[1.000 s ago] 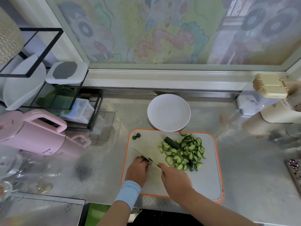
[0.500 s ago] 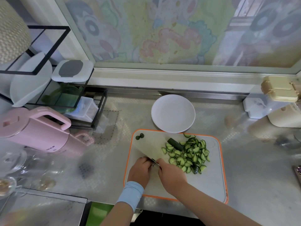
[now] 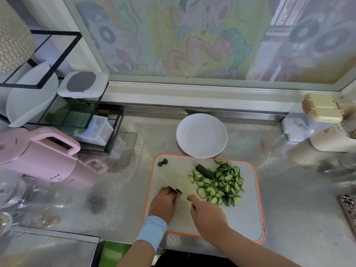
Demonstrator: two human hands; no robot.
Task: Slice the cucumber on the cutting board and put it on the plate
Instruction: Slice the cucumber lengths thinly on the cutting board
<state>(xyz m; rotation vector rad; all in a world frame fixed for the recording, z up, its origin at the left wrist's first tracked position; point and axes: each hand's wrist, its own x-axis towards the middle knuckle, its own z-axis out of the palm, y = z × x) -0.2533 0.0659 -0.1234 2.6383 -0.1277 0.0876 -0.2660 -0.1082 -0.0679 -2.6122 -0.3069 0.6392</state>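
Note:
A pile of cucumber slices (image 3: 221,182) lies on the right half of the orange-rimmed cutting board (image 3: 248,218). An uncut dark piece of cucumber (image 3: 204,171) sits at the pile's far left edge. Two cut cucumber ends (image 3: 162,162) rest at the board's far left corner. Beyond the board stands the white plate (image 3: 201,135), with nothing on it. My left hand (image 3: 163,204) grips the dark handle of a knife (image 3: 178,191), whose pale blade lies low over the board. My right hand (image 3: 208,214) reaches in with its fingertips by the blade, close to the handle.
A pink kettle (image 3: 36,155) and a black wire rack (image 3: 63,105) with containers stand at the left. Glassware (image 3: 11,191) sits at the near left. White and beige containers (image 3: 319,122) stand at the right, and a patterned object (image 3: 348,209) lies at the right edge.
Both hands stay at the board's near left. My right fingertips, which touched my left hand by the knife, now sit slightly apart from it. The view has shifted a little.

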